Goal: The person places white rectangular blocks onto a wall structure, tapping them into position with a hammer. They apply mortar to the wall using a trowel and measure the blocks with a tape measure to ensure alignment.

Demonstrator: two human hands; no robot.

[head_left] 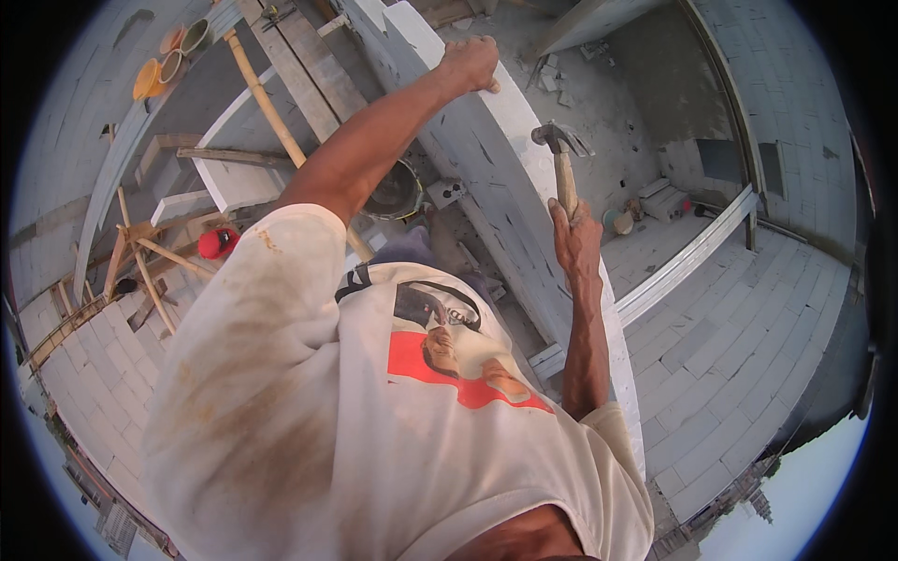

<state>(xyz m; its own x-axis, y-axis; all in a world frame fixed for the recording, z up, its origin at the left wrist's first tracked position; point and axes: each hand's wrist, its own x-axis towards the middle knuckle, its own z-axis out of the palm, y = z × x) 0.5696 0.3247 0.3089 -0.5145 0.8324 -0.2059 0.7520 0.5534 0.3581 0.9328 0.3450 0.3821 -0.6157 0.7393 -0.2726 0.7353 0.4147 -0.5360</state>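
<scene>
A claw hammer (pixel 564 168) with a wooden handle and a dark metal head is gripped in my right hand (pixel 578 236), low on the handle. Its head points up and away, over the right side of a pale block wall (pixel 524 122). My right forearm runs along the top of that wall. Farther along the same top edge, my left hand (pixel 470 64) is closed, its knuckles up and its thumb near the white surface. Whatever its curled fingers hold, if anything, is hidden beneath them.
Left of the wall stand wooden planks (pixel 304 61), a bamboo pole (pixel 262 98) and a dark bucket (pixel 393 190). A red helmet (pixel 218 243) shows lower left; several buckets (pixel 161 75) sit far left. On the right, a metal channel (pixel 687 257) spans beside block walls, with rubble below.
</scene>
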